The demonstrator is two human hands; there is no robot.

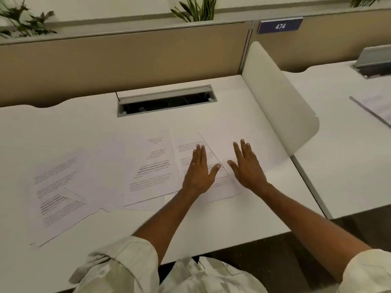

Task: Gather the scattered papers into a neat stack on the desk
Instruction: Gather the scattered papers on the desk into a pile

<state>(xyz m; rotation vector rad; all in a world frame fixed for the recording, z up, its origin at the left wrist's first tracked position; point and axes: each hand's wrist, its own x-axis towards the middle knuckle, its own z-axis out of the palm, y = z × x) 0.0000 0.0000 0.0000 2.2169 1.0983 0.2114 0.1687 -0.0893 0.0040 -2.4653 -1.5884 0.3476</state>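
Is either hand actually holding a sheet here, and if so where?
Nothing is gripped. The left hand and right hand lie flat, fingers open, on the overlapping papers at the right of the desk.

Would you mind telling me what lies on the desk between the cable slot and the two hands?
In the head view, bare white desk runs from the cable slot down to the sheets under the left hand and right hand.

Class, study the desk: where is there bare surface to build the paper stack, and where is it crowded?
Bare: the white desk's front strip between the printed paper sheets and its near edge, and the band between the sheets and the grey cable slot. Crowded: the middle, where sheets overlap under the flat left hand and right hand.
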